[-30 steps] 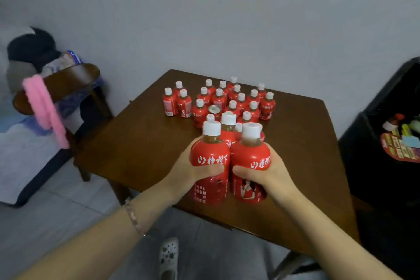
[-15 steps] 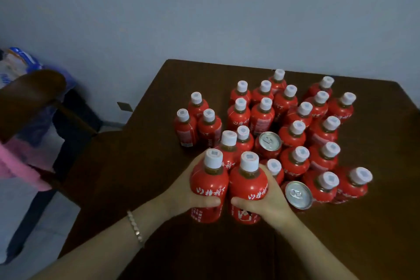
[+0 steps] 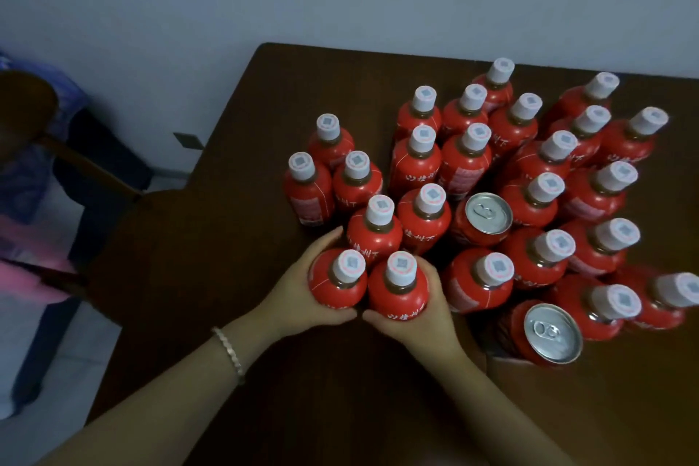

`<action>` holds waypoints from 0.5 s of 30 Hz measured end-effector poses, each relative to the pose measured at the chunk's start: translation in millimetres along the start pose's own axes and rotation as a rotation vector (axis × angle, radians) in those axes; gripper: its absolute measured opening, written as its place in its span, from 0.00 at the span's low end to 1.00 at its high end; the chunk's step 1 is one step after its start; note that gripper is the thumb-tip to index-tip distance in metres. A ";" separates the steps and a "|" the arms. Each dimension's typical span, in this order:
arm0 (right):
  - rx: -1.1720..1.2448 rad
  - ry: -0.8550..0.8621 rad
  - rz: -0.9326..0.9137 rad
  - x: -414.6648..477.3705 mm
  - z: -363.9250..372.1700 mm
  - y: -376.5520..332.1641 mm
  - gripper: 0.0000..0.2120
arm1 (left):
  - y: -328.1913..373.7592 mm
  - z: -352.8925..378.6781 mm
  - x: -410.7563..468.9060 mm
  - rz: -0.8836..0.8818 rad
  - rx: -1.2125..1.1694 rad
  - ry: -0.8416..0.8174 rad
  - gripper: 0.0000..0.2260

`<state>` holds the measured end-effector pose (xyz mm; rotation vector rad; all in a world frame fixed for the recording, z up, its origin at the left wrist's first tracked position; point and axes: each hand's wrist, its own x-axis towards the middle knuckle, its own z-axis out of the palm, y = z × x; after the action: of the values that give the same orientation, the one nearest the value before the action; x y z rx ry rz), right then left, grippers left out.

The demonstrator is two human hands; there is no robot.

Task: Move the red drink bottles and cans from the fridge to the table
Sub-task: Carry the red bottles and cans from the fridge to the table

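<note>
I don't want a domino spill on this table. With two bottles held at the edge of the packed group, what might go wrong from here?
1. The left bottle and right bottle sit tight against the bottle behind; pushing further may tip it into the packed group.
2. The right hand lies close beside a neighbouring bottle; pulling out may nudge it.
3. The left hand may let go early: I cannot tell whether the bottles touch the table.

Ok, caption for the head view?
Left hand grips the left bottle, right hand the right bottle, beside the cluster on the table.
</note>
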<state>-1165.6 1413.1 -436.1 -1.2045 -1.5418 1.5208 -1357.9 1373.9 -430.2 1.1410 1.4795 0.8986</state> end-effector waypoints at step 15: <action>-0.194 0.046 0.493 -22.8 6.2 -21.1 0.43 | 9.8 31.0 -31.1 -0.352 -0.056 0.446 0.36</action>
<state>-1166.5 1391.8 -412.6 -1.8213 -1.4542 1.6516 -1324.5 1345.9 -418.8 0.6284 1.9281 0.9740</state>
